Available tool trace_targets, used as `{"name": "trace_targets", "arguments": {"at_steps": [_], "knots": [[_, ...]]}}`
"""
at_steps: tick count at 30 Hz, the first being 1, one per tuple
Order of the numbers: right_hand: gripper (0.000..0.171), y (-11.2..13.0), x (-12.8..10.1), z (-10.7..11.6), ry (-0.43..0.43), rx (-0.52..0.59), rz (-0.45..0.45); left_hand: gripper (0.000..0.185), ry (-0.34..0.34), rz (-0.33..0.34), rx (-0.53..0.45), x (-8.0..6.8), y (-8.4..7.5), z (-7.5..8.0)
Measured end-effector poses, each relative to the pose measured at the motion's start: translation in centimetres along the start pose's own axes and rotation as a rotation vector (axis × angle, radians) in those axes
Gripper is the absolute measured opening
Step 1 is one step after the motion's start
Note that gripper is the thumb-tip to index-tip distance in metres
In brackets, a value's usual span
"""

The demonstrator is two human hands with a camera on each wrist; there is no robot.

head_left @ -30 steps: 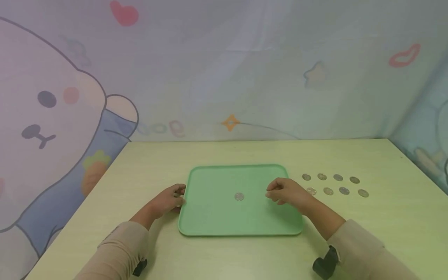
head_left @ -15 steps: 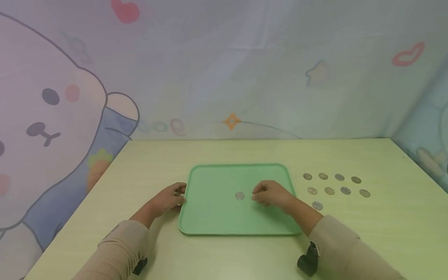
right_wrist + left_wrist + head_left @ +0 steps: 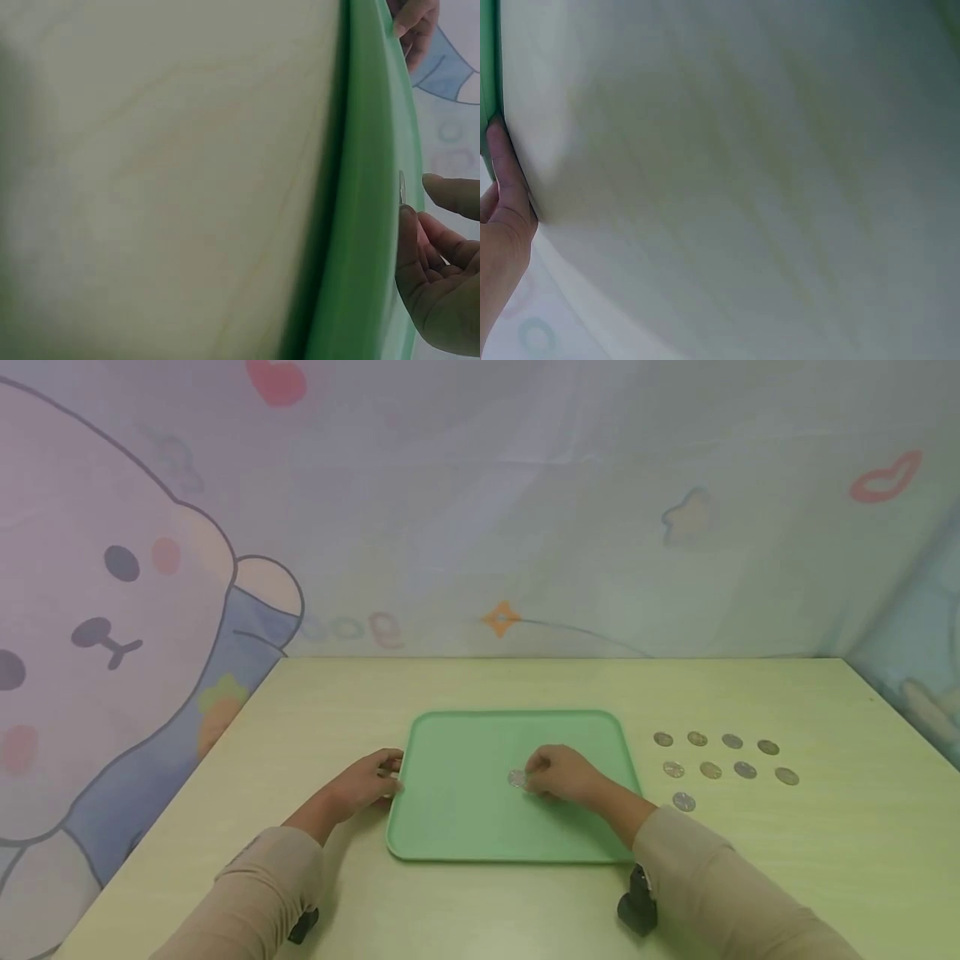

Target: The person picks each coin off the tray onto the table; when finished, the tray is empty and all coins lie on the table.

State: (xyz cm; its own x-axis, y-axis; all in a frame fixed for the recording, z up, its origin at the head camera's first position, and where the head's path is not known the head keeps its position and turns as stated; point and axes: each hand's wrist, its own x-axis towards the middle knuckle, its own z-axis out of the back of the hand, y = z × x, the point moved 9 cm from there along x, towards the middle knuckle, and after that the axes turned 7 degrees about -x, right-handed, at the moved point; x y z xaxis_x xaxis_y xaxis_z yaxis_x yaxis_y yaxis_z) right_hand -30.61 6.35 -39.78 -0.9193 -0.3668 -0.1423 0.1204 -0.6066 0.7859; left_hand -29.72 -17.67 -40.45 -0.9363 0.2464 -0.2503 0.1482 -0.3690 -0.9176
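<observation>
1. A single coin (image 3: 517, 778) lies near the middle of the green tray (image 3: 465, 827), right at the fingertips of the right hand (image 3: 564, 774).
2. The right hand's fingers are curled down over the tray, with their tips at the coin's right edge. In the right wrist view the coin (image 3: 403, 187) shows edge-on, just between the thumb and a fingertip (image 3: 409, 217), still down on the tray (image 3: 367, 225). Whether the fingers already pinch it or only touch it, I cannot tell.
3. Away from that grip, across the tray, the left hand (image 3: 366, 783) rests on the table (image 3: 525, 685) with its fingers against the tray's left rim. The left wrist view shows a fingertip (image 3: 501, 161) pressed to the green edge (image 3: 487, 75). The fingers look loosely bent and steady the tray without closing round it.
4. Further right of the right hand, off the tray, nine more coins (image 3: 720, 764) lie flat on the table: a back row of four, a second row of four, and one alone nearer the person, just beside the right forearm.
5. Both forearms wear beige sleeves (image 3: 720, 885), with a dark strap piece under each wrist.
6. Behind the table hangs a pale backdrop (image 3: 112, 610) with a cartoon bear, hearts and stars printed on it.
</observation>
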Motion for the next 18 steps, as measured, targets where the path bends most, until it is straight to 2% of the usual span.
{"name": "trace_targets", "arguments": {"at_steps": [4, 12, 18], "knots": [[0.022, 0.5, 0.6, 0.1, -0.026, -0.075, 0.013, 0.05, -0.003, 0.004, -0.003, 0.1, 0.0, 0.0], [0.015, 2.0, 1.2, -0.2, -0.079, -0.328, 0.062, 0.049, -0.016, 0.001, -0.006, -0.1, -0.2, 0.1], [0.013, 2.3, 1.2, -0.4, -0.084, -0.393, 0.058, 0.048, -0.003, -0.019, -0.002, -0.2, -0.4, 0.0]]}}
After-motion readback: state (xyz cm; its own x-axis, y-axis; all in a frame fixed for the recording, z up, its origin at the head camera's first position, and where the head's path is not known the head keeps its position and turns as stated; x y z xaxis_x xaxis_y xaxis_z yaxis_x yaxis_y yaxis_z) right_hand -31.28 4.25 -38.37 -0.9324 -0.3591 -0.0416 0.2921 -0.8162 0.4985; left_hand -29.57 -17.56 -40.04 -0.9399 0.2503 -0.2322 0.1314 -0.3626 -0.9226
